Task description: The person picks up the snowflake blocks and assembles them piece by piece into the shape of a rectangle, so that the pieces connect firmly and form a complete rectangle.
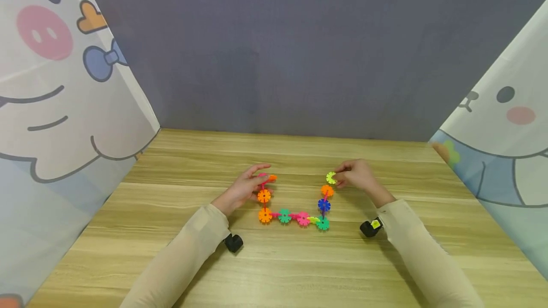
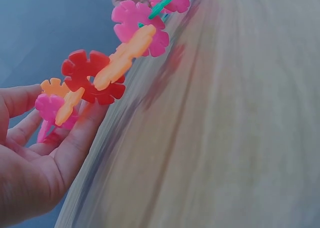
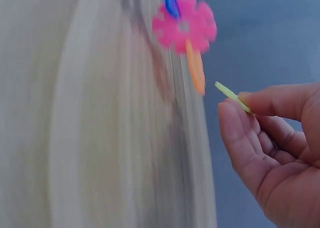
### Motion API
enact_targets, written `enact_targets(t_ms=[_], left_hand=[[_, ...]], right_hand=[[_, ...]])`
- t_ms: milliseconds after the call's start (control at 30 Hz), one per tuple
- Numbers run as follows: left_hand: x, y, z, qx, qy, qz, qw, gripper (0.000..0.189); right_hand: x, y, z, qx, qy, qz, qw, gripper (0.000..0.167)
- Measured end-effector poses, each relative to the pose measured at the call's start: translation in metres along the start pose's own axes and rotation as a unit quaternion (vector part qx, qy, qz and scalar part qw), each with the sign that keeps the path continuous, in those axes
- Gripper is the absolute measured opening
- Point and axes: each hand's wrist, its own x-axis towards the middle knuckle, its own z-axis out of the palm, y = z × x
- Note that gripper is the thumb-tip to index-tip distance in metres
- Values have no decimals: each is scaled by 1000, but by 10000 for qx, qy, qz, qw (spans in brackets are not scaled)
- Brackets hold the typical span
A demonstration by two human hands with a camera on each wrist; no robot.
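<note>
A U-shaped chain of notched plastic snowflake discs lies between the two hands, with a green disc (image 1: 284, 216) along its near side. My left hand (image 1: 246, 186) holds the chain's left end, its fingers around the pink and orange discs there. In the left wrist view a red disc (image 2: 82, 77) sits against one of these fingers, with an orange disc (image 2: 127, 57) slotted into it. My right hand (image 1: 356, 175) pinches a single yellow disc (image 1: 330, 178) between thumb and fingertips. Just apart from it is the orange disc (image 3: 196, 70) at the chain's right end, joined to a pink disc (image 3: 185, 25).
The wooden table (image 1: 299, 270) carries the chain, with a grey panel (image 1: 274, 51) behind it. Cartoon-printed cloths (image 1: 77, 122) stand at both sides. Black wrist cameras (image 1: 233, 243) hang beneath both sleeves, close over the tabletop.
</note>
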Motion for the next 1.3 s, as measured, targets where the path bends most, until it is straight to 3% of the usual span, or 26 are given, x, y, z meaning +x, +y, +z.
enact_targets(t_ms=[200, 433, 700, 1100, 1300], left_hand=[[1, 1, 1, 58, -58, 1, 10000, 47], [3, 0, -1, 16, -42, 12, 10000, 48], [1, 1, 2, -34, -31, 40, 10000, 48], [0, 1, 5, 8, 21, 22, 10000, 49], [1, 1, 5, 1, -26, 19, 10000, 50]], right_hand=[[2, -7, 15, 702, -161, -125, 9973, 27], [4, -15, 30, 1506, -451, -116, 9875, 27], [7, -19, 49, 2010, -569, -79, 9779, 24], [10, -28, 80, 2906, -666, 225, 9542, 21], [11, -30, 90, 2970, -656, 246, 9523, 24]])
